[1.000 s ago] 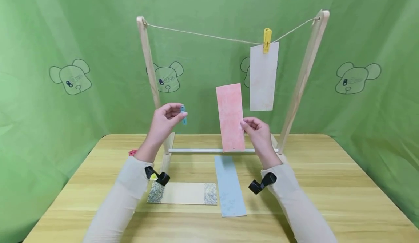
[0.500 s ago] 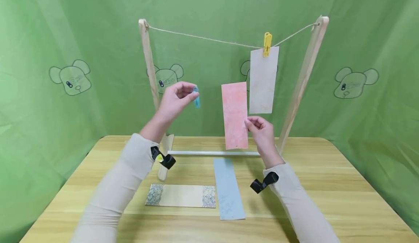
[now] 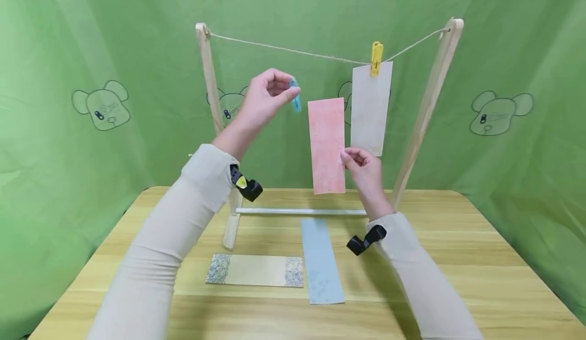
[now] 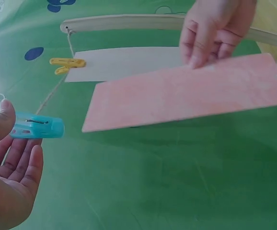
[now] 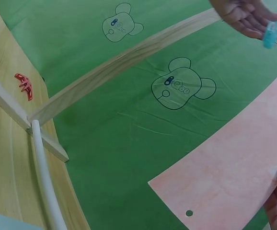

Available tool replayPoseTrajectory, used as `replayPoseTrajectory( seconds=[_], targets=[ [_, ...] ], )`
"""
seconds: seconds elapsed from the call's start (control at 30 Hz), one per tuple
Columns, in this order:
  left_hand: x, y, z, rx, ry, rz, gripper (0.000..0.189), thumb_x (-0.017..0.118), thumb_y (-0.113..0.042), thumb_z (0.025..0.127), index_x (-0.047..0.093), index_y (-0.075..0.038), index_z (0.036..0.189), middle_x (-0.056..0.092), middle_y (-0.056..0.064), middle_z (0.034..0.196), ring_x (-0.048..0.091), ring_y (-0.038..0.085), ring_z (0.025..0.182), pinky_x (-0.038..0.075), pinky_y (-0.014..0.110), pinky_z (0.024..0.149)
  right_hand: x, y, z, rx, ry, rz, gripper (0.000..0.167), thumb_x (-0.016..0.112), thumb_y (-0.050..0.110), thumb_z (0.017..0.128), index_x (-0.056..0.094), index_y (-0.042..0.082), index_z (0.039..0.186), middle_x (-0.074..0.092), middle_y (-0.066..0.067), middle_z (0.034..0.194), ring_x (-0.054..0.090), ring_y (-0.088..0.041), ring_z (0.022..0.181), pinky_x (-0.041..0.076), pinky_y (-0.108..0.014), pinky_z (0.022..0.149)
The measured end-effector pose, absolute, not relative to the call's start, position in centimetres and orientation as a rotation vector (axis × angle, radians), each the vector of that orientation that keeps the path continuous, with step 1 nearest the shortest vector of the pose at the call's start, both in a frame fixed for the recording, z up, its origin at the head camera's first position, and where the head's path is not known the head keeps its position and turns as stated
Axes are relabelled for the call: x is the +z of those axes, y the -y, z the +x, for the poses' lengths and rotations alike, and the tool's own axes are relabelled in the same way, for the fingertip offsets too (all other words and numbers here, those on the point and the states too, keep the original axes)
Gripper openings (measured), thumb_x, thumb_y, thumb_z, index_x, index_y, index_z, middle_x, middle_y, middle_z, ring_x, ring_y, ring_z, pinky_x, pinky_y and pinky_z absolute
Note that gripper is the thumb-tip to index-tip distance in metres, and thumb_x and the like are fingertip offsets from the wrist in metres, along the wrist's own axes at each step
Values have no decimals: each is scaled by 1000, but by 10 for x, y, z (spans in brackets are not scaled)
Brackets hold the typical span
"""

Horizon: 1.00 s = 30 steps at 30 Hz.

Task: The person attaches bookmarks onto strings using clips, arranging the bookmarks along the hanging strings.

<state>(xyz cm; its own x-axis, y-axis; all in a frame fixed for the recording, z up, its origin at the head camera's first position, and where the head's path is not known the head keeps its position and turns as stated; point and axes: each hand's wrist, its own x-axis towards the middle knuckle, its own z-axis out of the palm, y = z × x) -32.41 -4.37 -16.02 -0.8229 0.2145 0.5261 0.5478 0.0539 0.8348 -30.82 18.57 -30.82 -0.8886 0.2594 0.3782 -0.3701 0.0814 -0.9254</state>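
My left hand (image 3: 270, 95) pinches a blue clothespin (image 3: 296, 95) between thumb and fingers, below the string (image 3: 284, 50). In the left wrist view the clothespin (image 4: 38, 125) points toward the pink card. My right hand (image 3: 364, 174) pinches the right edge of a pink card (image 3: 327, 146), held upright in the air below the string. A small punched hole shows near the card's lower end in the right wrist view. Right of it, a whitish card (image 3: 372, 108) hangs from the string under a yellow clothespin (image 3: 376, 59).
The string runs between two wooden posts (image 3: 426, 111) joined low down by a white rod (image 3: 297, 211). On the table (image 3: 435, 279) lie a light blue card (image 3: 322, 263) and a cream card with patterned ends (image 3: 256, 270). A red clothespin (image 5: 24, 86) lies beyond the left post's foot.
My left hand has risen and moved right with the blue clothespin, nearer the string. My right hand has moved slightly right, then up, with the pink card.
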Motion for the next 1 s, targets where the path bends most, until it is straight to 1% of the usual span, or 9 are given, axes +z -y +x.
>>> replayPoseTrajectory(
  seconds=[0.17,0.43,0.63,0.8,1.0],
  targets=[
    [-144,37,-329,-1766,2120,-779,20,69,-12,86,59,-5,102,61,2,93,59,15,92,49,22,85,-308,-182,-312,1861,1912,105,20,65,11,89,62,-4,102,64,7,79,58,-6,71,51,-15,69],
    [-114,30,-338,-1813,2069,-770,12,69,-5,84,59,-5,92,60,0,88,58,13,86,50,21,81,-301,-180,-319,1862,1875,121,6,66,10,88,65,7,93,64,8,79,57,-6,70,51,-18,68],
    [-95,27,-342,-1782,2067,-730,12,70,-8,84,60,-7,90,60,-1,89,57,10,85,48,19,79,-289,-177,-320,1873,1843,137,5,66,9,88,65,7,93,64,7,78,56,-6,70,51,-18,68],
    [-84,19,-344,-1725,2030,-712,12,71,-9,84,60,-8,87,60,-1,85,57,9,82,48,17,77,-285,-176,-321,1896,1811,153,5,67,8,87,65,5,91,64,5,77,56,-7,68,51,-18,67],
    [-75,15,-346,-1665,2028,-694,12,71,-9,84,59,-9,82,60,-1,82,55,8,78,47,17,74,-287,-174,-322,1886,1810,123,3,68,8,87,66,8,89,63,6,76,56,-7,68,51,-19,66]
  ],
)
